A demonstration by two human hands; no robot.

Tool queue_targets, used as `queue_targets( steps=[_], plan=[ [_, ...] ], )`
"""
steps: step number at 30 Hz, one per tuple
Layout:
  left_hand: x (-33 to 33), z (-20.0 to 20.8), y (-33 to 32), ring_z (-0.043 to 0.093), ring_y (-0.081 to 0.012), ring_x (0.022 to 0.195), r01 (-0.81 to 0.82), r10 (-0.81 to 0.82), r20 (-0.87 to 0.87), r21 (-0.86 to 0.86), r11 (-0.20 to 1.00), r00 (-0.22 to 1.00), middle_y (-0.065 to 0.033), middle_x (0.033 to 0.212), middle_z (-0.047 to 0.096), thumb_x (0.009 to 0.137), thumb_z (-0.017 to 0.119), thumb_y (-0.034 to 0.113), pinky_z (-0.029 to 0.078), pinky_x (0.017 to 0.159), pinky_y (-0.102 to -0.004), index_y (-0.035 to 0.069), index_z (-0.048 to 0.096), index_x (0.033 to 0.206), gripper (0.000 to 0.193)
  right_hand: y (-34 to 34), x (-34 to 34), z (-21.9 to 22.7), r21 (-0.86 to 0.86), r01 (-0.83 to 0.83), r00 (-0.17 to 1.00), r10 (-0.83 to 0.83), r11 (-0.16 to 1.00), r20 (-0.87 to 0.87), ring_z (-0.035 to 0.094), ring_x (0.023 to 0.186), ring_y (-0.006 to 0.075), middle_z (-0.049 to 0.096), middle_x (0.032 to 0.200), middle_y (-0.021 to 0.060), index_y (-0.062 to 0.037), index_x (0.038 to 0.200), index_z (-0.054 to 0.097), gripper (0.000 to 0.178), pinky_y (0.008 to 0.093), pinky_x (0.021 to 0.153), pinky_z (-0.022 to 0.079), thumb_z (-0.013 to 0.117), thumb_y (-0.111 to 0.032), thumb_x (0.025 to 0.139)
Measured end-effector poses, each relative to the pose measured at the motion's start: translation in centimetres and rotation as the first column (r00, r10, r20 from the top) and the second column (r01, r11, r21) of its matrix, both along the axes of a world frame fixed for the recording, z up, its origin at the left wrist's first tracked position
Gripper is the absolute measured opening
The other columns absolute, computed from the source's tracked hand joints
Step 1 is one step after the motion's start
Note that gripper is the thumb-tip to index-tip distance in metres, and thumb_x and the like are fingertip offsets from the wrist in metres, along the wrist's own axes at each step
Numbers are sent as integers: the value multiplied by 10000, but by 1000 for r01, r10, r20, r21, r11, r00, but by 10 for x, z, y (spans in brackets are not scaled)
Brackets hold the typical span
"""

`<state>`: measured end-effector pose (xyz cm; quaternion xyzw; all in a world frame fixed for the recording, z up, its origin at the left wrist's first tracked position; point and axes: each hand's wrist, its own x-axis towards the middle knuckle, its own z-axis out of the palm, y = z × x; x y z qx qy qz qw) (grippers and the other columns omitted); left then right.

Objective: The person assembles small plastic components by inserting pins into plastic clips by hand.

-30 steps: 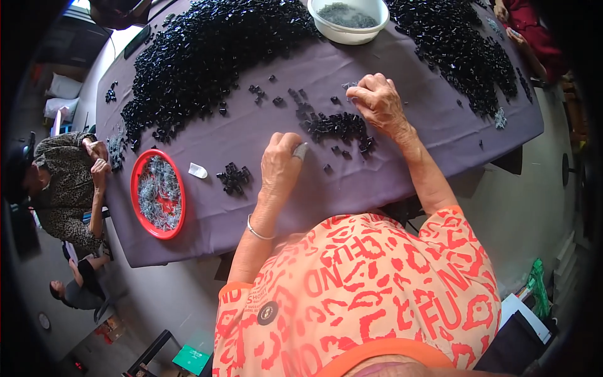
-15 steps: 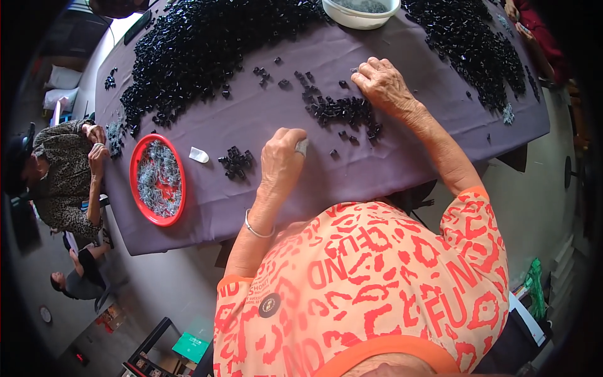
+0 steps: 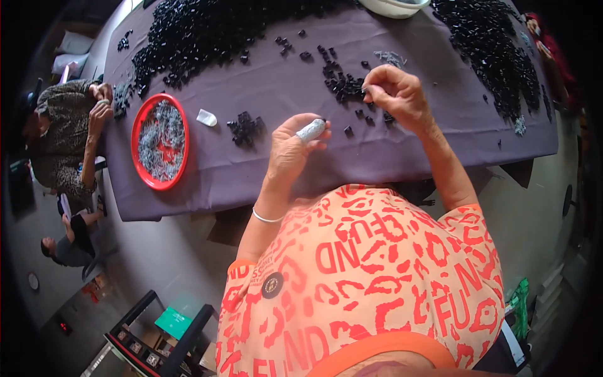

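My left hand [image 3: 294,143] is closed over the near part of the table, its thumb covered by a silvery wrap [image 3: 311,130]. A small black plastic piece [image 3: 325,120] shows at that thumb's tip, pinched against the fingers. To the right, my right hand [image 3: 401,97] pinches a tiny, thin grey pin [image 3: 364,90], mostly hidden by the fingertips. Loose black pieces [image 3: 344,87] lie between and beyond the hands. Just past my right hand is a little heap of grey pins [image 3: 391,58]. A separate cluster of black pieces [image 3: 246,129] sits left of my left hand.
A red oval tray [image 3: 184,151] of grey pins stands at the left, beside a white thimble-like cap [image 3: 206,117]. Large black heaps [image 3: 207,38] cover the table's far side, with a white bowl [image 3: 396,9] there. Co-workers sit at the left [image 3: 69,135] and far right [image 3: 553,60].
My left hand has turned, bringing its wrapped thumb and a black piece into view. My right hand has drawn nearer to it, uncovering the grey pins. The whole view has shifted slightly.
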<state>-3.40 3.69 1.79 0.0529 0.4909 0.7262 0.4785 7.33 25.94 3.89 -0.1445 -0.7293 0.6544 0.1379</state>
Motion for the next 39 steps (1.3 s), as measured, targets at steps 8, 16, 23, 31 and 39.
queue_targets(
  steps=[8, 16, 23, 31, 39],
  plan=[
    [20, -9, 2, 663, -172, 803, -110, 103, 76, 96, 989, 992, -123, 937, 675, 878, 620, 75, 547, 636, -254, -5, 620, 1013, 157, -71, 4, -14, -261, 15, 995, -41, 965, -94, 569, 820, 64, 605, 923, 23, 0, 954, 603, 78, 202, 736, 473, 567, 9, 886],
    [26, -10, 0, 661, -169, 797, -138, 121, 132, 130, 982, 984, -105, 924, 670, 880, 618, 74, 542, 627, -252, -6, 618, 1014, 156, -83, 9, -29, -83, 50, 993, -59, 995, -107, 556, 837, 61, 586, 930, 20, 7, 963, 581, 72, 199, 754, 462, 549, 8, 898],
    [29, -10, 1, 657, -165, 792, -159, 147, 100, 126, 979, 984, -96, 915, 665, 885, 610, 71, 539, 636, -256, -7, 615, 1008, 146, -85, 9, -28, -14, 97, 989, -98, 995, -112, 564, 818, 69, 592, 918, 28, 8, 945, 587, 76, 207, 743, 467, 560, 27, 877],
    [32, -5, 3, 642, -141, 786, -166, 169, -137, 32, 986, 976, -80, 902, 662, 864, 637, 52, 541, 659, -255, -16, 625, 992, 145, -83, 8, -25, 270, 129, 973, -69, 954, -220, 548, 722, 93, 607, 843, 43, 3, 878, 595, 93, 222, 628, 441, 583, 64, 808],
    [33, -7, 1, 636, -137, 784, -153, 145, -190, -28, 988, 971, -75, 896, 654, 869, 633, 57, 544, 668, -256, -19, 621, 981, 136, -91, 5, -30, 371, 191, 947, -71, 909, -315, 581, 727, 141, 606, 852, 81, 16, 887, 586, 134, 250, 620, 471, 590, 106, 788]
  ],
)
